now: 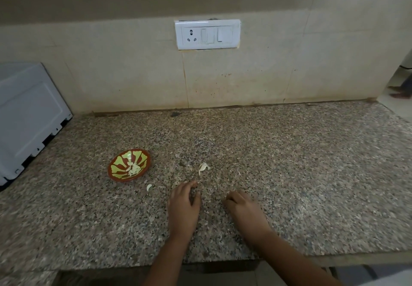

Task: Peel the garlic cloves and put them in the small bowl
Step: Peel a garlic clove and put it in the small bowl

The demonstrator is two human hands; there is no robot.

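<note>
garlic clove point(149, 187): lone on counter point(289, 174), lower left of centre, just below small bowl point(110, 170) of peeled cloves. light, firm, likely slick; pinch its ends. left grip point(184, 201) loosely curled, empty. right grip point(243, 207) fingers tucked under, cannot tell.

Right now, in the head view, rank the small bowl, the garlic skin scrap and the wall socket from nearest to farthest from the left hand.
1. Garlic skin scrap: just beyond the left hand fingertips.
2. Small bowl: farther off to the left, on the counter.
3. Wall socket: up on the back wall.
</note>
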